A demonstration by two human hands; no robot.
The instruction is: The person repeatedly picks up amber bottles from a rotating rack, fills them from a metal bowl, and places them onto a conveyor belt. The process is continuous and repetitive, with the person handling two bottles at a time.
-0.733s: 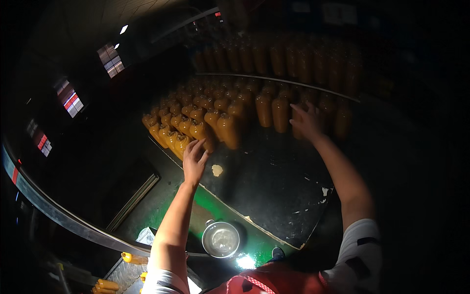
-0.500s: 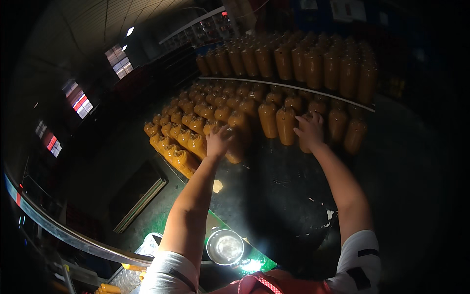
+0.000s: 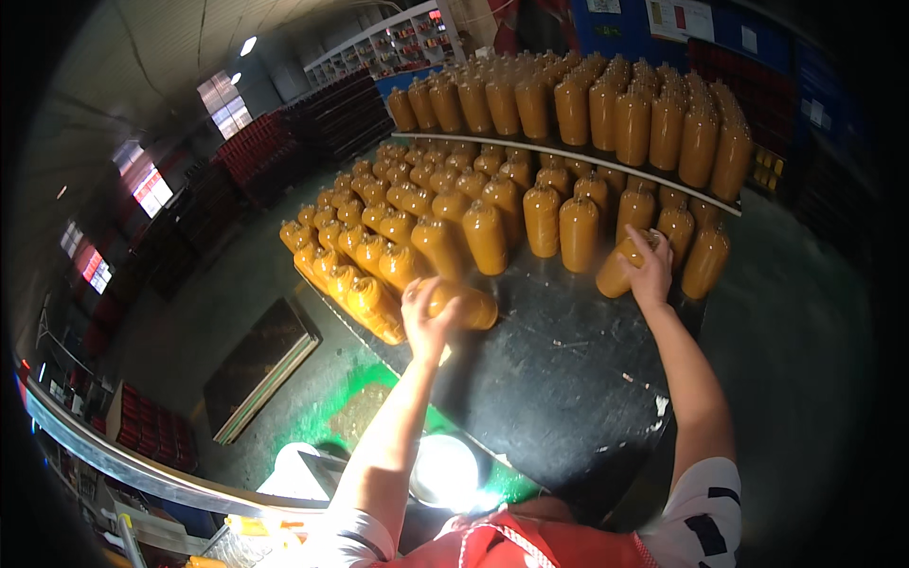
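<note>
Around one tipped bottle (image 3: 472,308), the left hand (image 3: 431,319) held its fingers clamped; the right hand (image 3: 650,272) gripped a leaning bottle (image 3: 614,275), both fronting standing bottles (image 3: 452,205) on the black board (image 3: 549,379). Paired handling, it seemed, next calling for steady control!

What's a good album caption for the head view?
Left hand and right hand each grasp a tilted amber bottle before rows of bottles.

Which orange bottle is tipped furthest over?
The bottle at the left hand: nearly flat, it leans far more than the tilted bottle at the right hand; the surrounding ones stand.
</note>
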